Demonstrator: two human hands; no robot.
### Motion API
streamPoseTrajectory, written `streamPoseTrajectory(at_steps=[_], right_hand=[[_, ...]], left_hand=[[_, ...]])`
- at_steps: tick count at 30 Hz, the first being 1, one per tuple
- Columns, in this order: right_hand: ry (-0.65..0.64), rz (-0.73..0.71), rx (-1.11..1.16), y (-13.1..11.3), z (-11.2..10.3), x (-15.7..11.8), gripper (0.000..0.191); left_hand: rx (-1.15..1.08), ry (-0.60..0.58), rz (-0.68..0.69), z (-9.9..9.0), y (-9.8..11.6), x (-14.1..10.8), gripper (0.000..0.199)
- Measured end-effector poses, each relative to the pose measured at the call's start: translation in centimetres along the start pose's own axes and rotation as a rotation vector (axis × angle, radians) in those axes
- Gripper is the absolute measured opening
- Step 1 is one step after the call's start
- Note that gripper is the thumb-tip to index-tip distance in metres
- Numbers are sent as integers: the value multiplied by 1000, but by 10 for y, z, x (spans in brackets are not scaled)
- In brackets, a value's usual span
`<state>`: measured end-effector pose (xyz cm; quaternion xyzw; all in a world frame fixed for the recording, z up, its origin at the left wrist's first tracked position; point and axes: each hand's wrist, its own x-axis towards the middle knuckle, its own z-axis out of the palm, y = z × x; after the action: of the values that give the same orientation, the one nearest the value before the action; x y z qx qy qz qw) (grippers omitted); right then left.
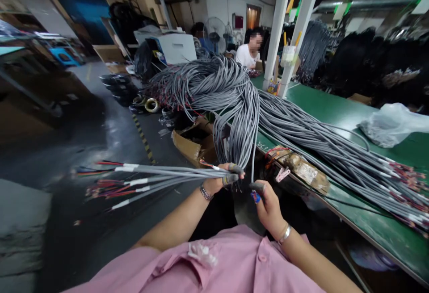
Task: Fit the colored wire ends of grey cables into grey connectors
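Observation:
My left hand (pixel 224 177), with covered fingertips, is closed round several grey cables (pixel 174 174). Their ends, with white sleeves and coloured wires, stick out to the left over the floor. Close by on the right, my right hand (pixel 266 201) pinches the lower end of a single grey cable (pixel 253 163) that hangs down from the pile. Something small and blue (pixel 255 196) shows at its fingers. Behind both hands, a large pile of grey cables (pixel 217 78) hangs over the table's edge.
The green table (pixel 338 110) runs to the right, with more cables, a taped bundle (pixel 306 170), a pink clip (pixel 283 174) and a plastic bag (pixel 389 125). An open cardboard box (pixel 189 148) stands below the pile. A person (pixel 248 52) in white sits farther back.

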<state>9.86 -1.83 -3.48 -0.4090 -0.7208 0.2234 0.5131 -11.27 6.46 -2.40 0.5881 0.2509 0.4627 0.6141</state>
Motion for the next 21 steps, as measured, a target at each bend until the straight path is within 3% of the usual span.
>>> streamPoseTrajectory(at_steps=[4,8,11,15,19,21], right_hand=[[152,376,294,10,-2,-21,23],[241,598,562,14,-6,-26,28],[299,675,668,15,-9,-26,29],[319,684,647,13,-12,-20,27],[289,664,579,10,-12,-12,26],[264,690,597,10,-10,-11,28]], left_hand=[[63,109,7,-2,-10,8,42],[139,24,-37,16,-15,20,40],[314,-104,-30,38,-14,23,36],[428,-198,1,60,-11,24,38],[533,-244,-49,67,-7,28,34],[529,-206,-91,68,-6,29,31]])
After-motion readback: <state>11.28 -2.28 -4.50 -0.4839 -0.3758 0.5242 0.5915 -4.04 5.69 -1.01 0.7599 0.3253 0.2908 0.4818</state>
